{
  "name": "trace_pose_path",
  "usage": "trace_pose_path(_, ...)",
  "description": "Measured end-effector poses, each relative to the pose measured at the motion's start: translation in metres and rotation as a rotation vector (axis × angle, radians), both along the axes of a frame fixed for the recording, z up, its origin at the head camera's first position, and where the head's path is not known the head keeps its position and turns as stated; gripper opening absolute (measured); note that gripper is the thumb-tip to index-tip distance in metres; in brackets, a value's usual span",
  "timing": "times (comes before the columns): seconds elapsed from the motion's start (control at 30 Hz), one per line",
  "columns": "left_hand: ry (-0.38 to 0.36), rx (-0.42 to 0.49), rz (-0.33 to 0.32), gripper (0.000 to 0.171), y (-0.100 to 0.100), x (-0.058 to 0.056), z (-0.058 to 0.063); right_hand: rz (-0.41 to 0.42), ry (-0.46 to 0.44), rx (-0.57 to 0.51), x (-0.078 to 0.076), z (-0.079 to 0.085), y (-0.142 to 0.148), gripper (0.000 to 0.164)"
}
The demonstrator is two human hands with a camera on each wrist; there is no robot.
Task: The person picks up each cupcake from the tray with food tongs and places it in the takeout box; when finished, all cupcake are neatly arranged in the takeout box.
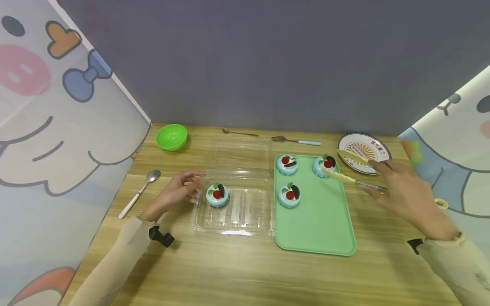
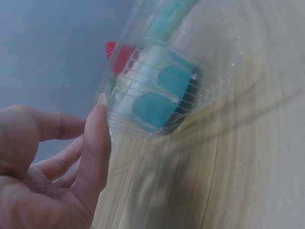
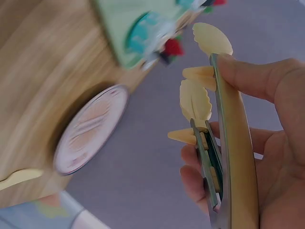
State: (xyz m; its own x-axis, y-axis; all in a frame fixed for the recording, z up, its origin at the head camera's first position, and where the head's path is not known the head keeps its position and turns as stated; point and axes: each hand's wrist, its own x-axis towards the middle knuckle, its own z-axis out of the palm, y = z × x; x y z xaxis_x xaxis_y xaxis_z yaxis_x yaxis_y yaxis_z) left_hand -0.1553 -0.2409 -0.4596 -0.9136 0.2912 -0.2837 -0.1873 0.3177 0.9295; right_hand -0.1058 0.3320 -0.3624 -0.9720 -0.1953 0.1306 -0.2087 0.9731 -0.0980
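Note:
My right hand (image 1: 407,193) grips a pair of tongs (image 3: 238,157) with yellow leaf-shaped tips, its two arms spread apart. In the head view one tip overlaps the edge of a blue cupcake (image 1: 320,168), and the other hangs over the plate. That cupcake sits at the back right of a green tray (image 1: 315,221) with two more cupcakes along its left side. At the left rim of a clear plastic container (image 1: 233,231), my left hand (image 1: 180,190) has its fingers loosely bent, a fingertip at the rim. Inside, near that hand, stands another cupcake (image 1: 217,195), topped with a red berry.
Behind the tray's right corner lies a patterned plate (image 1: 373,146). A fork (image 1: 296,140) and a thin small spoon (image 1: 241,132) lie along the back edge. To the left are a green bowl (image 1: 171,137) and a white-handled spoon (image 1: 139,193). The container's lid (image 1: 241,155) lies folded back.

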Motion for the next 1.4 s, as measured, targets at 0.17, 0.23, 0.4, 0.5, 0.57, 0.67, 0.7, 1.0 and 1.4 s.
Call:
trace_pose_path(0.17,0.005,-0.006,0.000,0.041,-0.002,0.001,0.000,-0.033,-0.052,-0.028,-0.002,-0.011,0.019,0.081)
trace_pose_path(0.23,0.009,-0.006,0.000,0.041,-0.002,0.001,0.000,-0.030,-0.062,-0.036,-0.003,-0.016,0.022,0.080)
trace_pose_path(0.4,0.010,0.000,-0.005,0.041,-0.001,0.002,0.001,-0.020,-0.063,-0.036,-0.007,-0.024,0.019,0.080)
trace_pose_path(0.5,0.007,0.003,-0.006,0.040,0.000,0.002,0.001,-0.010,-0.056,-0.030,-0.010,-0.027,0.016,0.079)
trace_pose_path(0.57,0.010,0.005,-0.008,0.039,0.000,0.002,0.001,-0.002,-0.056,-0.028,-0.012,-0.028,0.014,0.078)
trace_pose_path(0.67,0.013,0.008,-0.011,0.039,0.001,0.001,0.002,0.003,-0.063,-0.028,-0.015,-0.030,0.012,0.076)
trace_pose_path(0.7,0.015,0.008,-0.014,0.039,0.001,0.001,0.002,0.003,-0.065,-0.026,-0.016,-0.030,0.012,0.075)
trace_pose_path(1.0,0.017,-0.004,-0.023,0.039,0.001,0.001,0.001,0.011,-0.074,-0.021,-0.022,-0.035,0.013,0.070)
trace_pose_path(1.4,0.007,0.003,-0.012,0.039,-0.001,0.001,-0.002,0.063,-0.031,-0.009,-0.025,-0.040,0.013,0.068)
